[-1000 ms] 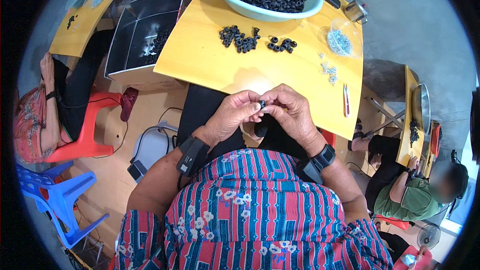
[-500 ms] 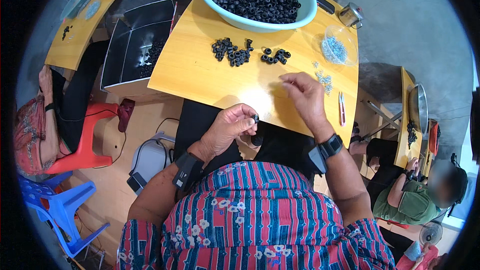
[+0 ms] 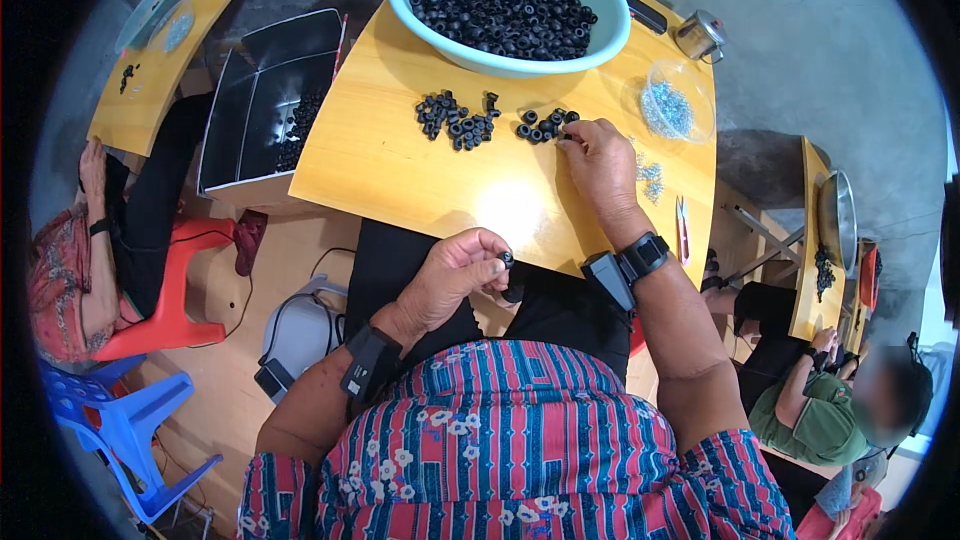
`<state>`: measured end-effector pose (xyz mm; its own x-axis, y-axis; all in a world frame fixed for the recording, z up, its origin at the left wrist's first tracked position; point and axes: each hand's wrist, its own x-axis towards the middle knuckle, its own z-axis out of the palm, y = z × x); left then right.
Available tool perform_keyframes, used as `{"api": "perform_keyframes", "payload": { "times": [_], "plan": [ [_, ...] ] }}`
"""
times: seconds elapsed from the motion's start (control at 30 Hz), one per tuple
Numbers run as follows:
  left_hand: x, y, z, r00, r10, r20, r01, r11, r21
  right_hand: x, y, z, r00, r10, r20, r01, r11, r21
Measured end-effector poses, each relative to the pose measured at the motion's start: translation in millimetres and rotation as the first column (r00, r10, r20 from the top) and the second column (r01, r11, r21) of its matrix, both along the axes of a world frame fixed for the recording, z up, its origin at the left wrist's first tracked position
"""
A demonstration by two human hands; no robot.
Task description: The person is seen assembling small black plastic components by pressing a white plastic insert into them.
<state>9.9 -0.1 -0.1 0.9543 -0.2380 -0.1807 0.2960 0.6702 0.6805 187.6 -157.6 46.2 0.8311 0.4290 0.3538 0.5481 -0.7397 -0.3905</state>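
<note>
Near the table's front edge, my left hand (image 3: 452,278) pinches a small black hollow cap (image 3: 506,259) between thumb and fingertips, its open end facing up. My right hand (image 3: 607,175) reaches over the table to a small group of black caps (image 3: 541,126). Its thumb and forefinger close on one cap at the right edge of that group, partly hidden by the fingers. A larger cluster of the same caps (image 3: 457,120) lies to the left. Behind them, a light-blue basin (image 3: 622,32) is heaped with caps.
To the right on the table (image 3: 380,155) are a clear bowl of tiny shiny pieces (image 3: 668,108), a loose scatter of them (image 3: 650,178), red-handled snips (image 3: 683,230) and a metal cup (image 3: 701,37). An open carton (image 3: 255,90) stands left. Other people sit at side tables.
My right hand has moved forward and left, down to the small group of caps, and its fingers have closed there. My left hand keeps its cap, a little lower.
</note>
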Motion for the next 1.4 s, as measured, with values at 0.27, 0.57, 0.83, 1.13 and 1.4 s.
{"api": "perform_keyframes", "payload": {
  "times": [0.27,0.57,0.83,1.13,1.4],
  "plan": [
    [0.9,-0.7,-4.1,1.000,0.011,0.016,-0.012,0.999,0.040,-3.8,-5.1,3.1,0.995,0.098,0.010,-0.097,0.992,-0.079],
    [0.8,0.9,-0.3,1.000,0.020,-0.004,-0.020,0.999,0.028,-17.4,-12.5,7.4,0.989,0.150,-0.014,-0.149,0.965,-0.215],
    [0.2,0.0,0.2,0.999,0.005,0.034,-0.007,0.999,0.053,-34.8,-18.9,1.6,0.985,0.162,0.053,-0.151,0.975,-0.163],
    [-0.1,2.2,-3.3,0.999,0.005,0.054,-0.009,0.997,0.073,-64.1,-27.3,4.2,0.758,0.282,-0.589,0.122,0.826,0.551],
    [-0.1,2.1,-6.9,0.999,0.004,0.053,-0.007,0.998,0.055,-85.3,-30.1,5.9,0.498,0.520,-0.694,0.376,0.592,0.713]
  ]
}}
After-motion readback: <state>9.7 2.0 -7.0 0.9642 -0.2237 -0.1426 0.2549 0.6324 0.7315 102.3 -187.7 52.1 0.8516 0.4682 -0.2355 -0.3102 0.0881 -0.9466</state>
